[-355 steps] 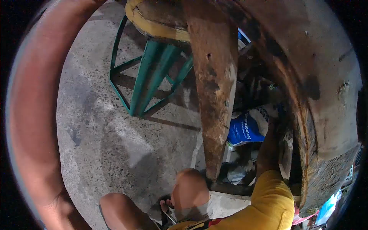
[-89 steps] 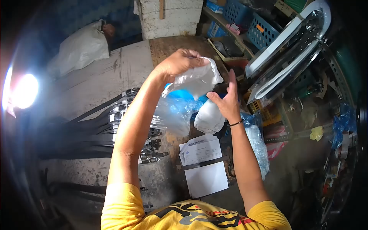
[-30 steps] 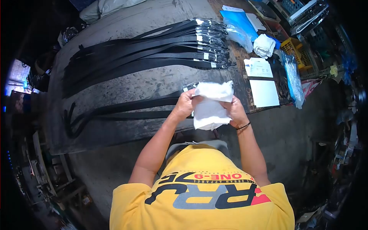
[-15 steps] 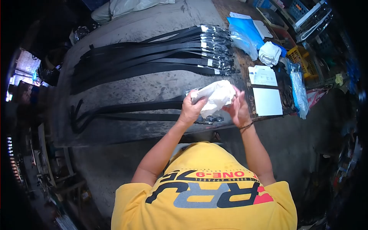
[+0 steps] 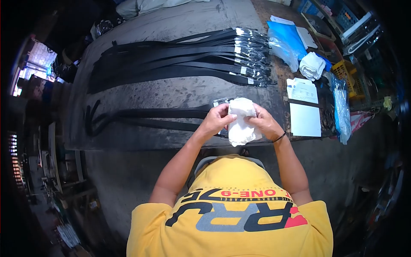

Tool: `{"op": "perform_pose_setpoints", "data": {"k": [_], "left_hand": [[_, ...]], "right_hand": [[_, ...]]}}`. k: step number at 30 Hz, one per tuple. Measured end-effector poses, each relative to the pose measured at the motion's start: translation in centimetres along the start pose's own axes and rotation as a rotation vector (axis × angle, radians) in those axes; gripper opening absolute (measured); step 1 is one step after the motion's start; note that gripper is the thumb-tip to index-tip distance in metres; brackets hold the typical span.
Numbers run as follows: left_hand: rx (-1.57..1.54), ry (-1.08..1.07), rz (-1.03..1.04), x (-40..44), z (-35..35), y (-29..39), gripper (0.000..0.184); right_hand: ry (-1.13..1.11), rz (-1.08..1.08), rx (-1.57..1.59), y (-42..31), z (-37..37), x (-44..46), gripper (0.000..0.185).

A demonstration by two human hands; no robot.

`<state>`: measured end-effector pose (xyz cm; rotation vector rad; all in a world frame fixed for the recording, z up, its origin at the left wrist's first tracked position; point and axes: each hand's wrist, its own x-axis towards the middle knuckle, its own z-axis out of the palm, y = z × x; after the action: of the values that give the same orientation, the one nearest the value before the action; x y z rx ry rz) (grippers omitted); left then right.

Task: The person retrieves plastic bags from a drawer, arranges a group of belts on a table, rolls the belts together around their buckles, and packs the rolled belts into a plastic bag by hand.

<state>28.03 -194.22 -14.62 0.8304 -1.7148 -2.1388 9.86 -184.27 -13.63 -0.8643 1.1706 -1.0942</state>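
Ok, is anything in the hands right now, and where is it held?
Yes, a white cloth: the left hand holds its left edge and the right hand its right edge, both about midway along, thumbs on the upper face.

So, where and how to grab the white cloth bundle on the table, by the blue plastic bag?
I'd grip the bundle across its rounded middle, from above and the near side, over the printed papers. It's a raised, soft-looking wad, so a squeeze should hold; the blue plastic bag lies close on its left.

Dark, curved edges — brighter middle — glare far left.
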Motion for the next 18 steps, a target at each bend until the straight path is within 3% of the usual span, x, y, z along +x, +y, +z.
{"op": "perform_pose_setpoints", "data": {"k": [2, 6, 7, 8, 10, 12, 14, 16, 18], "left_hand": [[-0.070, 0.046, 0.076, 1.1, -0.1, -2.3, 0.029], [-0.236, 0.038, 0.159, 1.0, -0.2, -2.8, 0.026], [-0.431, 0.042, 0.118, 0.7, 0.1, -2.5, 0.026], [-0.434, 0.041, 0.116, 0.4, 0.1, -2.0, 0.026], [-0.736, -0.085, -0.095, -0.5, -0.2, -0.4, 0.028], [-0.684, -0.081, -0.124, -0.1, 0.4, -1.1, 0.032], [-0.291, -0.006, -0.078, 0.3, 0.7, -2.6, 0.026], [-0.329, 0.038, -0.012, 0.2, 1.0, -2.5, 0.022], [-0.084, 0.138, 0.105, 0.3, 0.9, -3.3, 0.018]], "right_hand": [[0.092, -0.090, 0.161, 0.5, 0.3, 0.6, 0.035], [0.015, -0.045, 0.334, 1.9, -1.0, 1.0, 0.024], [0.040, -0.149, 0.213, 1.9, -1.1, 1.0, 0.022], [0.065, -0.254, 0.090, 1.9, -1.2, 1.1, 0.022], [0.095, -0.280, -0.085, 0.8, -1.3, 0.8, 0.033], [0.076, -0.310, -0.388, 0.4, -1.4, 0.6, 0.034], [0.065, -0.316, -0.356, 0.9, -1.6, 0.6, 0.035], [0.054, -0.326, -0.325, 0.8, -1.2, 0.4, 0.039], [0.087, -0.135, 0.264, 0.7, -0.6, -0.3, 0.046]]}}
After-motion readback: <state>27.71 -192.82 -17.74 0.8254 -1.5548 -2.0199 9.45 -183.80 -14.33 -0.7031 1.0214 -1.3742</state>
